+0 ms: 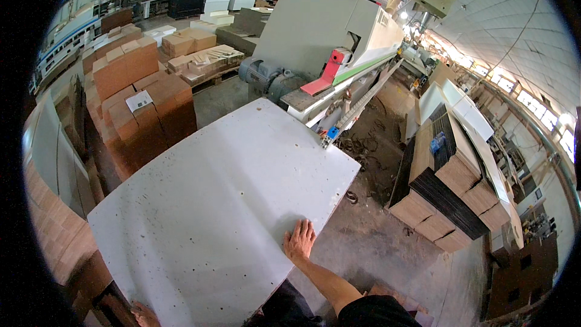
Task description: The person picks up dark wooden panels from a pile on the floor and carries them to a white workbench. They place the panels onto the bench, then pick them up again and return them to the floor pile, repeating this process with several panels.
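Observation:
A large white panel, speckled with small dark spots and bits of debris, lies flat in front of me and fills the middle of the view. My right hand rests on its right side near the edge, palm down with the fingers stretched forward. At the near left edge of the panel is my left hand, only partly in view and curled at the edge; its underside is hidden. The panel's far end reaches an edge-processing machine with a red guard and a blue-tipped rail.
A grey motor sits beside the machine. To the left stand stacks of brown boards and a pallet of cartons. On the right, stacked panels rise from the floor. Dark scraps litter the floor by the machine.

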Tool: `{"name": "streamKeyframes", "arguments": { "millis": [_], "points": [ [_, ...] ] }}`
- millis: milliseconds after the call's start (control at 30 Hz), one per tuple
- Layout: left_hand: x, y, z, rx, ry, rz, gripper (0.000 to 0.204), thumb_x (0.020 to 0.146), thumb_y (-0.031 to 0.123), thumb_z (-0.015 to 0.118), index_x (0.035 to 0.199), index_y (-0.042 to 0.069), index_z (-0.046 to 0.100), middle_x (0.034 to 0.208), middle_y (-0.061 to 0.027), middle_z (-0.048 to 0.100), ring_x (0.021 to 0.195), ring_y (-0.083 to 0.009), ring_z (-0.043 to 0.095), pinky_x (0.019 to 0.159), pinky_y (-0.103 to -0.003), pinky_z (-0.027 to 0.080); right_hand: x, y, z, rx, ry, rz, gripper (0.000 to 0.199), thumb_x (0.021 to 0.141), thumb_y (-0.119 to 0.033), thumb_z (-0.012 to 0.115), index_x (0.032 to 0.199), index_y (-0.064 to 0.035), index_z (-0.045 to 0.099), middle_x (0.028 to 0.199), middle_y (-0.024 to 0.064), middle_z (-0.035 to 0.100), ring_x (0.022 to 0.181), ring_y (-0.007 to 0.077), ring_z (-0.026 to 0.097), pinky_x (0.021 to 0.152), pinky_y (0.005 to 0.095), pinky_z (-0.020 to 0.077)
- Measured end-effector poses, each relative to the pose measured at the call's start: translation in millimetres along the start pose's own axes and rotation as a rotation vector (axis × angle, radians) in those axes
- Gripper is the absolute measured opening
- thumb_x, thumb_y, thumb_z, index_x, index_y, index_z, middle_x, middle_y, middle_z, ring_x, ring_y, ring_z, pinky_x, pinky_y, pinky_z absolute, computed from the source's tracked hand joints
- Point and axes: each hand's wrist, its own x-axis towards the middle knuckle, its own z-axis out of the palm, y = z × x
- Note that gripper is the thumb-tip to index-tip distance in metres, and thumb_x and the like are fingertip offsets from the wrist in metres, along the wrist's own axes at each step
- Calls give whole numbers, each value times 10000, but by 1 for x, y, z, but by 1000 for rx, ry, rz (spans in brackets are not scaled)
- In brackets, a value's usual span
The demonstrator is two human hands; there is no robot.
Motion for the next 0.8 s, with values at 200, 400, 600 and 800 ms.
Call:
{"name": "streamKeyframes", "arguments": {
  "millis": [200, 400, 600, 800],
  "points": [
    [15, -29, 6, -13, 38, 28, 539, 975, 480, 525, 1241, 20, 612, 769, -98, 677, 677, -250, 692, 604, -409, 573, -2, 4, 28, -64, -19, 63, 677, 943, -358, 530, 1478, 14, 345, 1543, 221, 320, 1465, 387, 237, 1171, 553, 208],
    [-28, -30, 5, 45, 253, 188, 554, 971, 495, 502, 1238, 26, 623, 857, -137, 701, 785, -296, 699, 691, -408, 573, -4, 34, 0, -33, 34, 45, 617, 963, -300, 552, 1481, -2, 400, 1569, 183, 344, 1481, 335, 254, 1141, 530, 252],
    [-70, 35, -37, -13, 5, 91, 596, 981, 528, 460, 1232, 3, 593, 1066, -234, 704, 984, -404, 675, 878, -495, 533, -5, 56, -20, -110, -24, 117, 655, 991, -331, 503, 1513, 20, 322, 1583, 209, 291, 1483, 369, 217, 1182, 544, 178],
    [-55, 21, -46, -95, -81, 50, 606, 999, 548, 421, 1224, 5, 569, 1033, -221, 707, 955, -385, 687, 864, -487, 545, -7, 45, -9, -174, -23, 156, 672, 972, -360, 509, 1503, 17, 347, 1577, 206, 311, 1481, 358, 230, 1175, 535, 194]
  ]
}}
